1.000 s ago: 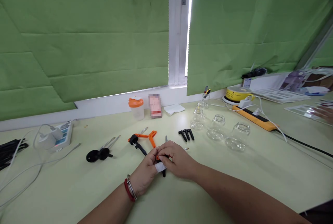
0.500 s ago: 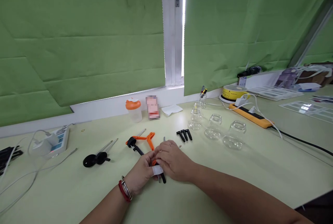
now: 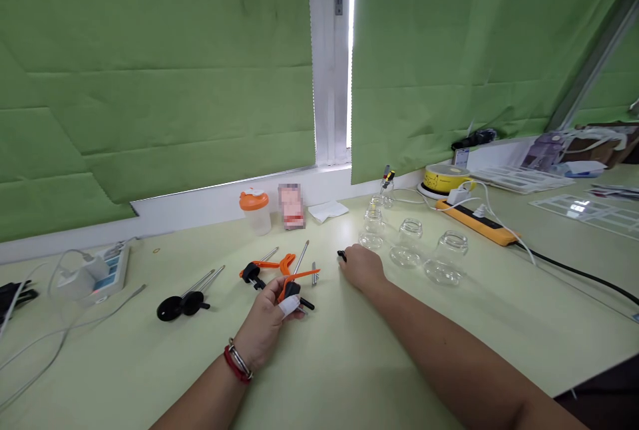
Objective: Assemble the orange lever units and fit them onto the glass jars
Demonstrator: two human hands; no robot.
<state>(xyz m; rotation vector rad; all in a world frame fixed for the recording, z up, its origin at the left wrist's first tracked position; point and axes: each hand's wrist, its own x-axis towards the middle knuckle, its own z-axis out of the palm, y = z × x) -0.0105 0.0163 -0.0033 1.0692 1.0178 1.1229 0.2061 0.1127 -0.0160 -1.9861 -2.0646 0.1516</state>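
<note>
My left hand (image 3: 267,323), its thumb wrapped in white, grips a black-and-orange plastic part (image 3: 293,289). An orange arm, a black stub and a long metal rod (image 3: 301,257) stick out of this part. Farther right, my right hand (image 3: 365,266) is curled down over the small black L-shaped pieces; one black end (image 3: 342,255) shows at its left side and the rest are hidden. Between the hands lie short metal pins (image 3: 314,274). Beyond my left hand rests a similar black piece (image 3: 251,273) with orange arms (image 3: 269,263).
Two round black parts with rods (image 3: 170,308) lie at left, near a power strip (image 3: 118,270) and cables. Several glass jars (image 3: 446,260) stand at right, before an orange power strip (image 3: 474,222). An orange-lidded cup (image 3: 257,218) and a paper sheet (image 3: 328,210) are at the back.
My right hand has left the part in my left hand and moved right, onto the black L-shaped pieces. My left hand has shifted slightly left and up, still holding its part.
</note>
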